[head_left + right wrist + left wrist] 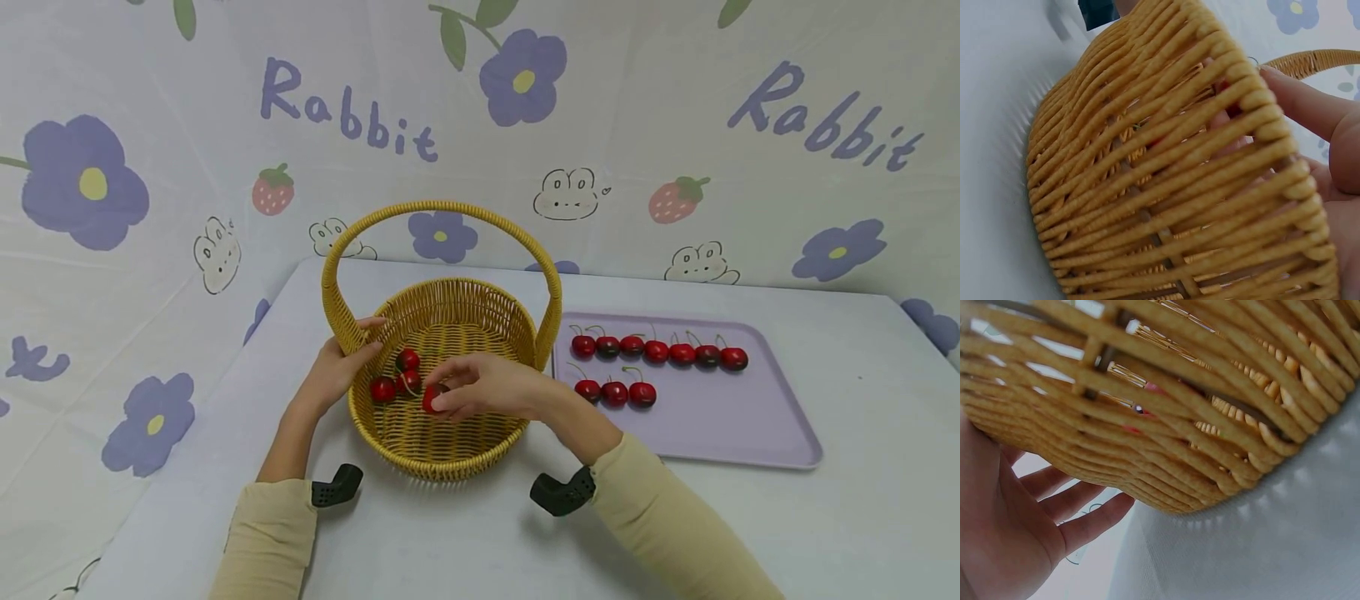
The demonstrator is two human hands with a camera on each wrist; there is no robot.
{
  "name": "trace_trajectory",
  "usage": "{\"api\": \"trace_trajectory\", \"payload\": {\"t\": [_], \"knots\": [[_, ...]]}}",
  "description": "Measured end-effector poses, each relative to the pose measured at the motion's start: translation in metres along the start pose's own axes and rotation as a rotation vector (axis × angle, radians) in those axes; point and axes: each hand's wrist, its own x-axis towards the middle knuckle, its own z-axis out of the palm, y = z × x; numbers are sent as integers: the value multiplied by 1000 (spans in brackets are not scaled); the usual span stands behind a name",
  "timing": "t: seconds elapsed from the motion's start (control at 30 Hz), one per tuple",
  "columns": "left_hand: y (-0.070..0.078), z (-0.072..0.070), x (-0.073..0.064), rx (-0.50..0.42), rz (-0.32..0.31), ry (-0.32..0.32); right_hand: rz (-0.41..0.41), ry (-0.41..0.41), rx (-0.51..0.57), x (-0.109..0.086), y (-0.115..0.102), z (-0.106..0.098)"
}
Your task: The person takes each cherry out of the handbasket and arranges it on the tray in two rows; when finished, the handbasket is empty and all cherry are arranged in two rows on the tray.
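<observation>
A round woven basket (pixel 450 462) with a tall arched handle stands on the table. At its left side my left hand (pixel 337 371) holds the rim near the foot of the handle; in the left wrist view the fingers (pixel 1094 525) lie along the outer wall. My right hand (pixel 487 387) is over the inside of the basket, pinching a red cherry (pixel 433 400) between thumb and fingertips. Just left of it, a small group of cherries (pixel 383 389) lies on the basket floor. In the right wrist view the woven wall (pixel 1166 162) covers much of that hand.
To the right of the basket is a pale purple tray (pixel 735 425). Two rows of stemmed cherries (pixel 656 352) lie on it, the back row longer. A printed cloth (pixel 615 125) hangs behind the white table (pixel 450 550).
</observation>
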Motion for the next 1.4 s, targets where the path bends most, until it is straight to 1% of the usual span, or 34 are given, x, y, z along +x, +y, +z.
{"api": "trace_trajectory", "payload": {"t": [0.07,0.23,0.33,0.47,0.57,1.03,1.23,1.4], "knots": [[0,0,0,-3,4,-1,-7,6,-6,-4,-1,-2],[0,0,0,-6,8,-3,-46,-15,11,-12,0,-6],[0,0,0,-6,5,-1,-72,-5,-52,-17,1,-9],[-1,0,0,-7,3,-1,-96,17,-107,-25,2,-11],[-1,0,0,-10,7,1,-110,20,-88,-30,2,-13],[-1,0,1,-22,14,-2,-84,79,-64,-57,7,-29],[-1,0,0,-30,16,-4,-59,130,-96,-73,10,-37],[-1,1,0,-30,19,-3,-62,145,-93,-85,16,-46]]}}
